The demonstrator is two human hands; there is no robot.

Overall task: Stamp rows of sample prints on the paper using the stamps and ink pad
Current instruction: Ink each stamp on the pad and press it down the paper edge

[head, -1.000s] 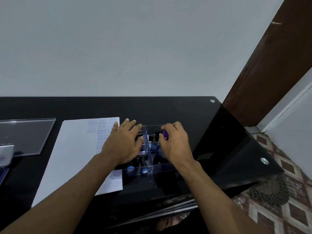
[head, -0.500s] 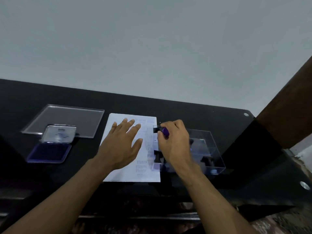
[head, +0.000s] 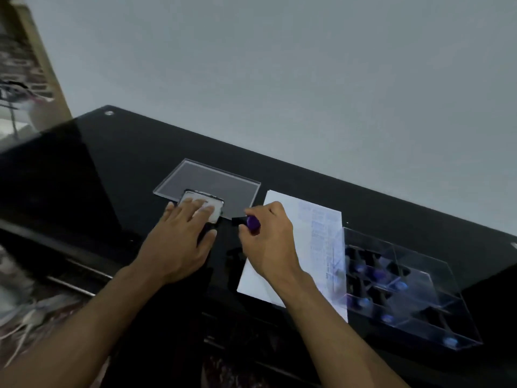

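Across the black glass table (head: 117, 169), the person is setting up for an inking. Biggest of the task's things, the white paper (head: 282, 219) is lying right of centre, with blue sample prints running in columns down its right side and its left part blank. Touching its right edge, the clear divided stamp box (head: 436, 278) is holding several more stamps, blue caps showing through the walls. Further back and left, a clear flat lid (head: 207, 180) is lying on the glass, and just in front of it the ink pad (head: 215, 204) is sitting with its own clear cover swung open.

Now the hands. The left hand (head: 179, 245) is resting flat over the ink pad, fingers straight and together, covering most of it, so the inked face cannot be made out. The right hand (head: 271, 242) is hovering between pad and paper, fingers curled and clamped round a purple-handled stamp (head: 250, 222), dark die end pointing toward the pad.

To ink well, the left hand should probably be steadying the pad by its edge, clear of the ink. The stamp wants turning die-down, meeting the pad flat with a light, even press. Rocking it risks a patchy print.
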